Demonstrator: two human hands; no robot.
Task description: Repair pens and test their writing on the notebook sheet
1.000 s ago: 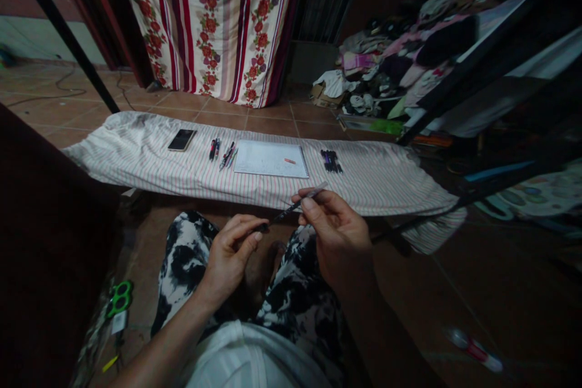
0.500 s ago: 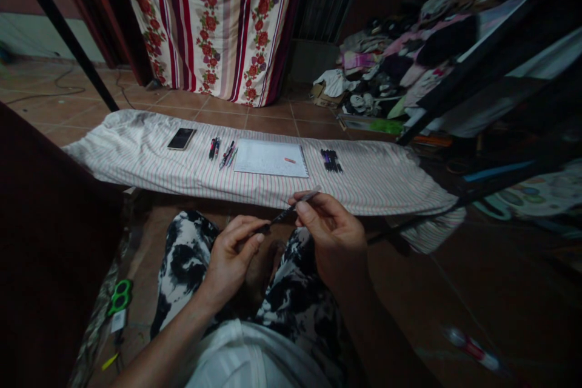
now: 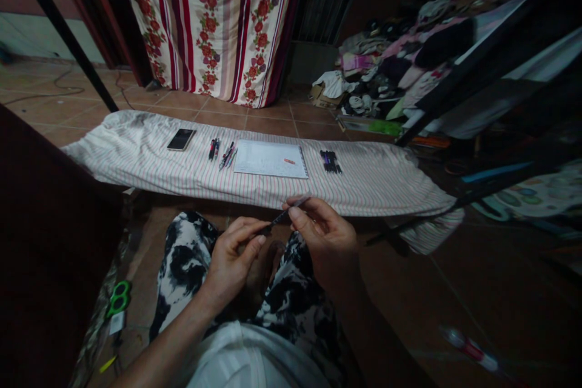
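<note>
Above my lap, a slim dark pen (image 3: 280,216) slants up to the right between my two hands. The fingers and thumb of my left hand (image 3: 234,254) pinch its lower end. Thumb and fingertips of my right hand (image 3: 327,239) close on the upper part, where a paler, greyish end sticks out. Beyond the hands lies a spiral notebook (image 3: 264,159) with a small reddish piece (image 3: 290,161) on its page. Several pens (image 3: 227,156) rest left of the notebook, and several dark pens (image 3: 331,162) lie in a row to its right.
A striped cloth (image 3: 150,163) covers the low bench or table in front of me, with a phone (image 3: 181,139) at its left. Dark poles (image 3: 68,30) slant at both sides. Clothes (image 3: 386,66) are heaped at back right. A bottle (image 3: 470,348) lies on the floor.
My right hand has moved slightly left and down, with the pen's upper end lowering alongside it. My left hand stays nearly in place, still pinching the lower end.
</note>
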